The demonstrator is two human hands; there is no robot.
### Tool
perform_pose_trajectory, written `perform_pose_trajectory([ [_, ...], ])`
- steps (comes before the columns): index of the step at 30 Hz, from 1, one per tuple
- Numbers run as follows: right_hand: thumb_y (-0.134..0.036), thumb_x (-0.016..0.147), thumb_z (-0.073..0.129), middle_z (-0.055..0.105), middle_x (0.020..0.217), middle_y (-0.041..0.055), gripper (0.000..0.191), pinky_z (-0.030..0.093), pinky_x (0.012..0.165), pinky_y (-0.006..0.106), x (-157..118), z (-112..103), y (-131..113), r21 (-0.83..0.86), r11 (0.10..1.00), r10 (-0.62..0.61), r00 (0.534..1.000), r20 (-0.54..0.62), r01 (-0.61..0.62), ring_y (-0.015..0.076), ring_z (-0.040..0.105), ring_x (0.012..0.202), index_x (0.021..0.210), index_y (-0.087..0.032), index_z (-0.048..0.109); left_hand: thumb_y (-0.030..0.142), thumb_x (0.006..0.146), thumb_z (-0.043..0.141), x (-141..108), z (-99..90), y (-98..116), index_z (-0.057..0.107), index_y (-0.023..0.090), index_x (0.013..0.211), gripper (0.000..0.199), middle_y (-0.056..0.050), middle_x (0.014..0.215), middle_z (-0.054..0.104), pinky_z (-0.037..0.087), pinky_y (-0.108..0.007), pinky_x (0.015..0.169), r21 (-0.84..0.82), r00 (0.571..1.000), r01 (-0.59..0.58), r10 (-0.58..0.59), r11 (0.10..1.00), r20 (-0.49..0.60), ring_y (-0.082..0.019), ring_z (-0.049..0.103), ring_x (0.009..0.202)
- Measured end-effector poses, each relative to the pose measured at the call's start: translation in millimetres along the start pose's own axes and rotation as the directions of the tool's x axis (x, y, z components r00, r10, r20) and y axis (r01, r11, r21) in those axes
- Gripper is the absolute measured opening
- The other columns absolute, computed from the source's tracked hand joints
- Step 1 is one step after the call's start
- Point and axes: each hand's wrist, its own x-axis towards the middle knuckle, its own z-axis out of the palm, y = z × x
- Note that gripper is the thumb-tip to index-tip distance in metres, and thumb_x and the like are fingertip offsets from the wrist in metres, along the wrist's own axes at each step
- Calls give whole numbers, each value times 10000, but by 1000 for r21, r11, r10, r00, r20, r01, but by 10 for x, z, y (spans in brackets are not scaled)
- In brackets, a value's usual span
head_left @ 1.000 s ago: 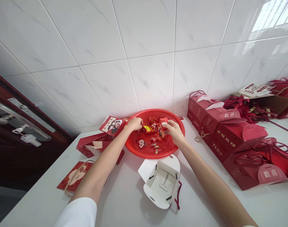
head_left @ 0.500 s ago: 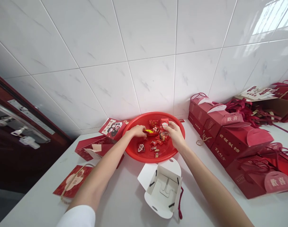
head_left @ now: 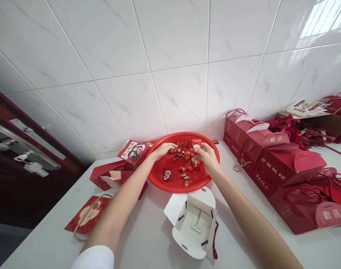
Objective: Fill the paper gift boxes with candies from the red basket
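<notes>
Nearest, on the near side of both sets of fingers, an open white box (head_left: pixel 189 241) sits on the tabletop (head_left: pixel 150 235), flaps spread and inner floor in view. Also nearer than the left fingers, off to their left, lies a red gift bag (head_left: pixel 85 213) with a rope handle. Beyond the box stands the red basket (head_left: pixel 183 189), its wrapped sweets (head_left: pixel 189 168) lying between the fingers and just nearer than them. The right hand (head_left: pixel 210 160) seems to pinch a red-and-white packet (head_left: pixel 196 143) between thumb and fingers. The left hand (head_left: pixel 162 151) has its fingers bent among the sweets at the basket's far left; whether they grip one, I cannot tell. Half a second ago a yellow packet showed at those left fingers; now it does not, while the right fingers' packet remains. I take it the handling of sweets is still going on inside the basket. Right of the right fingers stand red boxes (head_left: pixel 289 164); behind everything rises the tiled wall (head_left: pixel 178 101).
</notes>
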Motion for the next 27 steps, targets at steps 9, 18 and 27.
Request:
perform_pose_trajectory([
  [9, -374, 613, 714, 653, 836, 8, 327, 486, 629, 293, -12, 13, -13, 30, 999, 14, 1000, -4, -14, 189, 612, 765, 870, -227, 576, 160, 742, 541, -75, -15, 88, 701, 169, 858, 197, -46, 751, 746, 536, -311, 757, -306, 979, 148, -96, 940, 178, -203, 712, 815],
  [18, -386, 613, 728, 672, 833, 8, 342, 478, 612, 287, -22, 18, -23, 41, 999, 31, 1000, -1, -31, 186, 624, 745, 876, -219, 588, 409, 952, 554, -95, -8, 127, 696, 160, 995, 290, -65, 823, 761, 550, -296, 769, -362, 960, 272, -226, 892, 165, -163, 709, 730],
  [27, -328, 615, 723, 657, 780, -13, 293, 474, 611, 294, -33, 32, -30, 53, 998, 22, 1000, -19, -21, 177, 614, 706, 858, -217, 602, 659, 610, 792, -115, 103, 127, 693, 176, 891, 567, -52, 813, 734, 489, -286, 661, 103, 957, 132, -154, 986, 246, -193, 669, 653],
])
